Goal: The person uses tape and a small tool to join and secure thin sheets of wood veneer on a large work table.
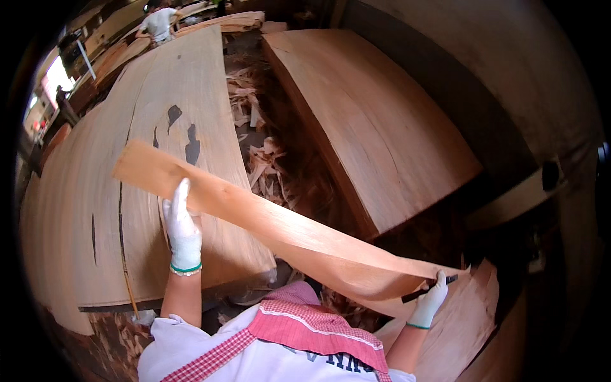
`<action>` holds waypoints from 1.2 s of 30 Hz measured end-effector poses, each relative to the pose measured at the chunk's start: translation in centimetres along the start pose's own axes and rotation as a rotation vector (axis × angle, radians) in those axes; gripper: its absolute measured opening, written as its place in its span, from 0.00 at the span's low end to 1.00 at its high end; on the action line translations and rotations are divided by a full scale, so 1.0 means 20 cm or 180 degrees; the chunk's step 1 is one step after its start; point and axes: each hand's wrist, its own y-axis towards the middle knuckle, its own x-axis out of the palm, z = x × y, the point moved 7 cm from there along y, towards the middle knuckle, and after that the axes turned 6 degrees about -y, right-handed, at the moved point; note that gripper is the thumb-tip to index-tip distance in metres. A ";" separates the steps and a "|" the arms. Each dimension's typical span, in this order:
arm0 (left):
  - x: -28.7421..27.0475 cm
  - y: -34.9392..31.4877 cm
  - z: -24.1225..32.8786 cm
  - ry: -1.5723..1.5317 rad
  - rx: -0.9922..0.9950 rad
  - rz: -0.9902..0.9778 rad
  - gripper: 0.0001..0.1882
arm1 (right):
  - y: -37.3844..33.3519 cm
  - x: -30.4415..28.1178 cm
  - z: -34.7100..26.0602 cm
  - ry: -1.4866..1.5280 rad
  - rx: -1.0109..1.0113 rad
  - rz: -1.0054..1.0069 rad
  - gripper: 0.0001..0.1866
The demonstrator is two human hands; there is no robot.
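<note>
A long, thin strip of wood veneer (280,223) hangs in the air in front of me, sagging and curling toward its right end. My left hand (182,226), in a white glove with a green cuff, grips its lower edge near the left end. My right hand (431,302), gloved alike, is closed around a slim black tool (414,295) at the strip's right end. Whether that hand also pinches the veneer is hard to see. Below the strip's left part lies a wide stack of veneer sheets (184,76) with splits and dark holes.
Another thick veneer stack (375,121) stands at the right, past a gap littered with torn veneer scraps (264,162). Loose sheets (471,318) lie beside my right arm. At the far left, a person (159,24) in a light shirt is by more stacked wood.
</note>
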 end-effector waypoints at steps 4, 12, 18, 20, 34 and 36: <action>-0.21 0.22 -0.14 0.0413 0.0515 0.0624 0.20 | 0.30 0.74 -0.06 -0.0090 0.0000 -0.0649 0.06; -0.39 0.41 -0.05 0.0034 0.0985 0.1398 0.15 | 0.58 2.05 0.09 -0.0690 0.0328 -0.1831 0.09; -0.64 0.43 0.13 0.0316 0.1200 0.2285 0.12 | 0.42 3.36 0.51 -0.0504 0.0705 -0.3001 0.09; -0.84 0.43 0.18 0.0323 0.1376 0.2600 0.11 | 0.08 3.86 0.65 -0.0705 0.0987 -0.4078 0.09; -1.08 0.77 1.11 0.0761 0.2613 0.3006 0.09 | -1.75 5.81 0.20 0.0353 0.0326 -0.6475 0.07; -0.75 0.52 0.98 0.1343 0.2686 0.2917 0.07 | -1.80 5.69 0.18 0.0579 0.0440 -0.6592 0.09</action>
